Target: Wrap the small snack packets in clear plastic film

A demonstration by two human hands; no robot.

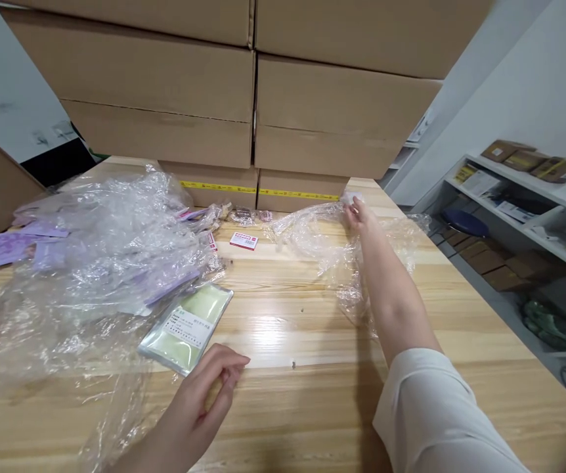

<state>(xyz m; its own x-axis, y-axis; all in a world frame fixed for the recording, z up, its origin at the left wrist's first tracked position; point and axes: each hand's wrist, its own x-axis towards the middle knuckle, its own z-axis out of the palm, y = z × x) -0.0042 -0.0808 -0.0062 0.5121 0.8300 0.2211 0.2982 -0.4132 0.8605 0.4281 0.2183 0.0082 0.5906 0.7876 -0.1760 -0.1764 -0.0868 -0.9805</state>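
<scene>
My right hand (358, 215) reaches to the far right part of the table, its fingers closed on a crumpled piece of clear plastic wrap (307, 226). More of that wrap spreads under and beside the forearm. In the near left, my left hand (207, 397) hovers over the wood with loosely curled fingers and nothing in it. Just beyond its fingertips lies a flat green packet (189, 325) with a white printed label, in a shiny clear sleeve. Further off, a small red and white box (244, 241) rests on the table.
A big heap of clear plastic packaging (100, 263) with purple cards (10, 248) covers the table's left side. Stacked cardboard boxes (165, 79) wall off the back. Shelves (524, 217) with cartons stand beyond the table's right edge.
</scene>
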